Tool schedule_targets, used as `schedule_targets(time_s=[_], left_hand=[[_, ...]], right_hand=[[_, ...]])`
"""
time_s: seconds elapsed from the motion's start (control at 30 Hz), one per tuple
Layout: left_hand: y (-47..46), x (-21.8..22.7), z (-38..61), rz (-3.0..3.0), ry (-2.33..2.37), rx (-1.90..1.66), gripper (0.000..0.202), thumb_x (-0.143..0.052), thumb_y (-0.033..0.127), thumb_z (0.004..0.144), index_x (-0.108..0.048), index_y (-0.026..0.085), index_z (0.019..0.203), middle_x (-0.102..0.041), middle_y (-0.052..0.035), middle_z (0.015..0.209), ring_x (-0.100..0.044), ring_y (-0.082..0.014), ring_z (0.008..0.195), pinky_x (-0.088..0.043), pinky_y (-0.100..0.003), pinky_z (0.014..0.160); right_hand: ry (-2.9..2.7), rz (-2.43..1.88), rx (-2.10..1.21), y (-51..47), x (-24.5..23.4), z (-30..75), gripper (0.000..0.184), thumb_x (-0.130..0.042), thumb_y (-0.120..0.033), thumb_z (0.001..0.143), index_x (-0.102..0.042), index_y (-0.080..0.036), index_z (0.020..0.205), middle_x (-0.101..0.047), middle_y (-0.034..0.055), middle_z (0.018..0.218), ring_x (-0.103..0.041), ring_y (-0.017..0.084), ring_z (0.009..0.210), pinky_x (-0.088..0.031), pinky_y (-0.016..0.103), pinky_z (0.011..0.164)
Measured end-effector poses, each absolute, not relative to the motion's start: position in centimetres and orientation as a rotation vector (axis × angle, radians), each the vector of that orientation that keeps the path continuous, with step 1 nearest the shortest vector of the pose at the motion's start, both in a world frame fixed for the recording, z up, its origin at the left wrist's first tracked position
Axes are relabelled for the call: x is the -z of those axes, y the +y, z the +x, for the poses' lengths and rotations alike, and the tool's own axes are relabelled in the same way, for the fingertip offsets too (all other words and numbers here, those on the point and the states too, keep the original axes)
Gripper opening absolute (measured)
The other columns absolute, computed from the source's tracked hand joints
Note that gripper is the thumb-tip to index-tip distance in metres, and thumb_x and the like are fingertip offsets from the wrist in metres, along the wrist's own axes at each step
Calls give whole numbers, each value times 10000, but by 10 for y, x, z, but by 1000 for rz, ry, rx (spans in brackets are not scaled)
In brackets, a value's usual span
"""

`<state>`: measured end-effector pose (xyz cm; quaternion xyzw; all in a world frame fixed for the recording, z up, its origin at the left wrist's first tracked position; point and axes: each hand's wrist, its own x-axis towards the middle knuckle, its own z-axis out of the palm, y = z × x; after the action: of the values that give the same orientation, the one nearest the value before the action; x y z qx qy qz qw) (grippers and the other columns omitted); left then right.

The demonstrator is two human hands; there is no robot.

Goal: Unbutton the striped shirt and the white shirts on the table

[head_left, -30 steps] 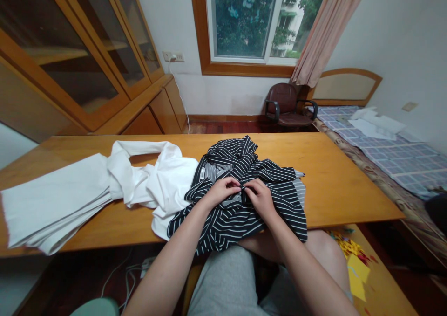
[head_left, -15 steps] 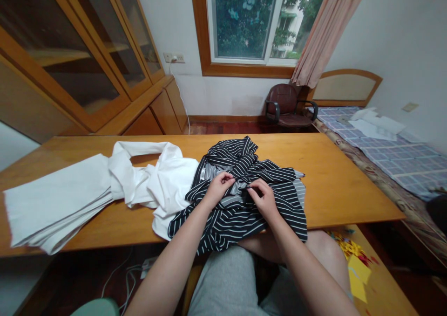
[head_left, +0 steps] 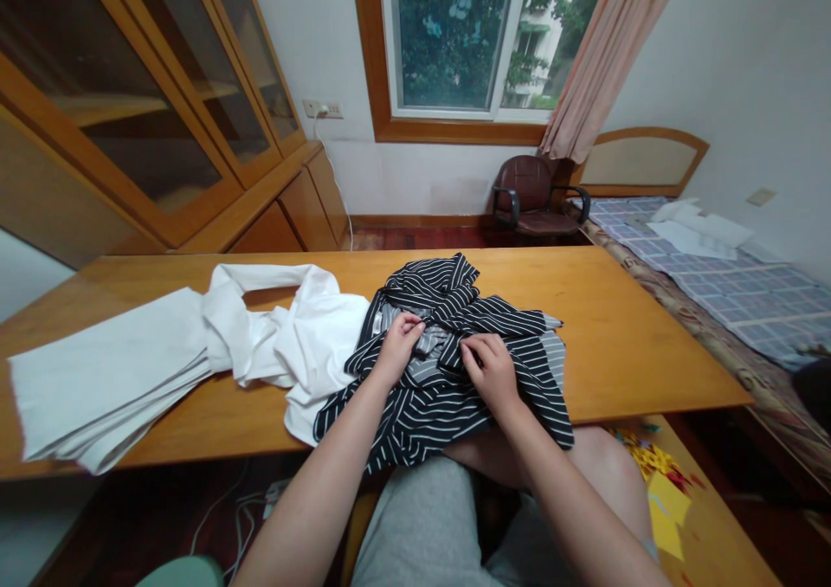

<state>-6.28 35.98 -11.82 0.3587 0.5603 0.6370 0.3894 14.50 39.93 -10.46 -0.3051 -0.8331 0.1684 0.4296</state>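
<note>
A black garment with white stripes lies bunched up on the wooden table, its front part hanging over the near edge onto my lap. Its grey inner side shows around the middle. My left hand pinches a fold of the fabric left of that opening. On the opening's right side, my right hand grips another fold between thumb and fingers. The two hands are a short way apart with cloth between them. A crumpled white cloth touches the garment's left side.
Layered white fabric lies at the table's left, reaching its front edge. A glass-fronted cabinet stands behind. Beyond the table are a brown armchair and a bed. Yellow pieces lie on a lower surface at right.
My hands have moved apart slightly, the left one leftward. More of the grey inner side shows between them. The white cloths have stayed put.
</note>
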Motion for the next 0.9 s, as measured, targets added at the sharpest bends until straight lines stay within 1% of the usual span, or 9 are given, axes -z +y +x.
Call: schedule_targets(time_s=[0.1,0.2,0.33,0.43,0.5,0.6,0.7,0.8,0.9], left_hand=[[359,117,-62,924,1410,-1625,333,-722,431,764,-572,198,949,-637,2,822,-621,-159,806,-466,-276,780],[358,117,-62,940,1385,-1631,318,-714,418,780,-586,200,973,-644,-6,861,-624,-159,841,-466,-276,807],[355,117,-64,941,1374,-1610,284,-664,412,816,-595,203,995,-641,-8,866,-621,-172,833,-482,-289,786],[353,113,-66,1052,1459,-1542,206,-593,371,855,-622,199,966,-642,-18,875,-611,-192,846,-489,-314,798],[351,108,-69,1182,1554,-1470,169,-548,328,875,-637,200,942,-649,-25,901,-609,-205,882,-486,-334,839],[348,100,-74,1386,1698,-1344,168,-488,268,903,-643,216,944,-673,-30,956,-617,-222,950,-472,-361,903],[346,92,-81,1597,1821,-1227,213,-445,214,924,-652,231,969,-685,-42,1008,-621,-235,999,-467,-378,927],[346,83,-87,1814,1946,-1139,256,-448,161,915,-678,233,1001,-663,-62,1031,-604,-244,1000,-468,-390,933],[347,66,-84,2049,2004,-1072,296,-504,91,859,-704,234,1024,-634,-83,1073,-556,-259,1026,-448,-418,972]], right_hand=[[-2157,-859,-318,407,104,148,179,-558,-261,961,-728,-223,1005,-697,89,1037,-608,245,992,-501,408,903],[-2212,-973,-264,414,105,149,209,-552,-293,965,-731,-220,1044,-691,99,1065,-616,256,1005,-506,405,913],[-2248,-1110,-271,420,109,148,250,-554,-343,967,-718,-205,1096,-678,100,1101,-641,242,976,-527,361,860],[-2285,-1174,-274,422,110,147,258,-561,-354,967,-716,-198,1102,-678,92,1069,-645,236,958,-522,344,837],[-2308,-1183,-273,424,110,147,231,-565,-339,965,-728,-202,1057,-669,85,1020,-638,230,930,-515,334,812],[-2326,-1157,-261,426,110,147,201,-560,-293,962,-742,-209,947,-630,77,925,-608,219,860,-500,328,749],[-2350,-1043,-240,427,111,147,182,-560,-233,950,-739,-216,930,-595,77,841,-567,236,835,-487,351,734],[-2353,-943,-227,425,111,145,157,-570,-200,936,-726,-218,950,-590,85,843,-544,255,853,-489,377,748],[-2326,-912,-241,420,110,142,149,-565,-186,930,-711,-212,951,-581,88,890,-550,250,871,-504,382,764]])
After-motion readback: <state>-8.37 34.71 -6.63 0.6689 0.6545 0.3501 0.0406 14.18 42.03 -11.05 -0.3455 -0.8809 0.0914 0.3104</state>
